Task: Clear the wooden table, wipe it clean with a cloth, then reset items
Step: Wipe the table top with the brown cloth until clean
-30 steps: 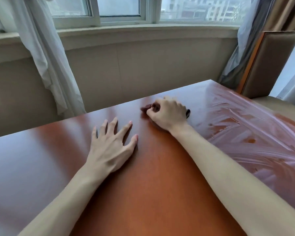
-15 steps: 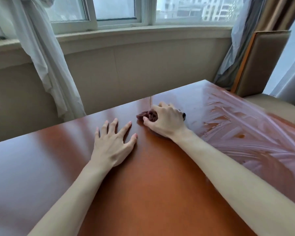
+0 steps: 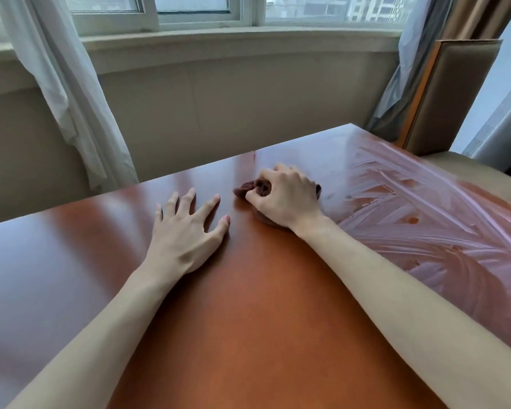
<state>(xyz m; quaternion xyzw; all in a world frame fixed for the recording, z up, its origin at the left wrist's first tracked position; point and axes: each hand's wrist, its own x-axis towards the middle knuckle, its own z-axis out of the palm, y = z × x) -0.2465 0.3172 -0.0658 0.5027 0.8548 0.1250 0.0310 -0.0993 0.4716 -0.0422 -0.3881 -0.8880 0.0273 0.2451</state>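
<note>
The right hand [image 3: 283,199] lies knuckles-up on the wooden table [image 3: 248,320], its fingers curled round a bunched dark reddish-brown cloth [image 3: 244,190]. The thumb and forefinger pinch a fold of it at the left side of the fist, and the cloth shows past the hand in 3 places: a wad to the left, a small bit at the right by the knuckles, and a rim under the heel of the palm. The cloth sits on the tabletop near the far edge, roughly mid-width.

The left hand [image 3: 186,231] rests flat on the wood just left of the cloth, apart from it. All 5 fingers are straight and fanned wide, tips touching the surface, and it holds nothing.

To the right of the right forearm the tabletop carries pale, streaky wet smears [image 3: 425,219] in sweeping arcs. A chair back [image 3: 455,93] stands beyond the table's far right corner, and a white curtain [image 3: 65,93] hangs at the left under the window [image 3: 195,10].
</note>
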